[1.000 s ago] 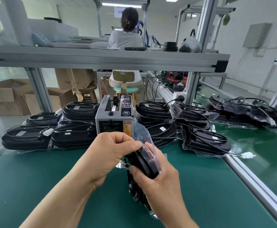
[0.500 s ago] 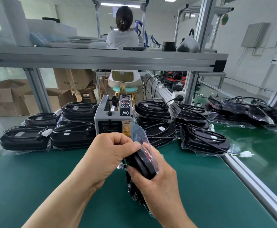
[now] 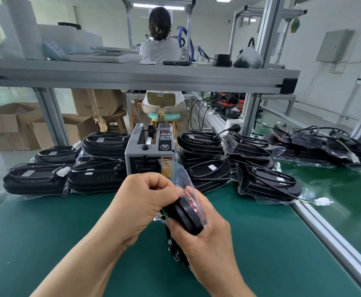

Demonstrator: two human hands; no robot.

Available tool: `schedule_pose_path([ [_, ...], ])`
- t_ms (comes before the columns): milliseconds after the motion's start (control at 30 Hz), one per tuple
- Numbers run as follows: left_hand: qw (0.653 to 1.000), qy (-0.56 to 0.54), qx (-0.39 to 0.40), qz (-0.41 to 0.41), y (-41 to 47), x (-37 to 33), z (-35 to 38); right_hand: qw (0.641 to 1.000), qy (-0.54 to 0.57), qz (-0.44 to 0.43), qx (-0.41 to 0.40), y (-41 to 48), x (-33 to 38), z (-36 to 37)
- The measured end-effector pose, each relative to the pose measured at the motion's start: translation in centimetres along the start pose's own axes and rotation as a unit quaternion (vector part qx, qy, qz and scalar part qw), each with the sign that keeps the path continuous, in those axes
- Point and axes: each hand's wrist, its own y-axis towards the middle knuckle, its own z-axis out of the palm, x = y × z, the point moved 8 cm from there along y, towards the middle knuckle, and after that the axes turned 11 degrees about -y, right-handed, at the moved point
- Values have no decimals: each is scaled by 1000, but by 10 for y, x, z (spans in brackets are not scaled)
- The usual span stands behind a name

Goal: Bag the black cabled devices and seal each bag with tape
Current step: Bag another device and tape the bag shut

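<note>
Several bagged devices (image 3: pixel 98 179) lie stacked from 9 to 2 o'clock beside the tape dispenser (image 3: pixel 149 153); at 6 o'clock the right hand (image 3: pixel 207 239) grips one black device (image 3: pixel 186 213) inside its bag (image 3: pixel 175 172); the left hand (image 3: pixel 141 204) pinches the bag's mouth; taping looks not yet done

Left hand (image 3: pixel 145 202), forearm angled in from seven o'clock, is fisted, pinching the bag (image 3: pixel 176 172). Right hand (image 3: pixel 207 239), in from five o'clock, wraps the black device (image 3: pixel 186 214).

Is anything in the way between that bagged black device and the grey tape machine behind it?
Nothing visible does. The left hand and right hand hold the bagged device right in front of the tape machine; only the bag's own loose flap rises before it.
</note>
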Motion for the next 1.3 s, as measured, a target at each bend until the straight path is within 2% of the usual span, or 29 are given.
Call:
schedule_pose_path([
  [467, 998, 42, -19, 51, -1, -6, -1, 1000, -4, 1, 1, -1, -4, 0],
  [600, 999, -46, -12, 26, 1, -1, -2, 1000, -5, -12, -6, 0, -1, -3],
  [700, 999, -30, 17, 5, 1, 1, 2, 1000, -6, -16, -2, 0, 0, -2],
  [900, 1000, 2, 4, 11, 2, 1, 1, 1000, -9, -10, 6, 0, -1, 0],
  [1300, 999, -31, 9, 5, 2, 3, 0, 1000, -16, -15, -1, 1, -2, -2],
])
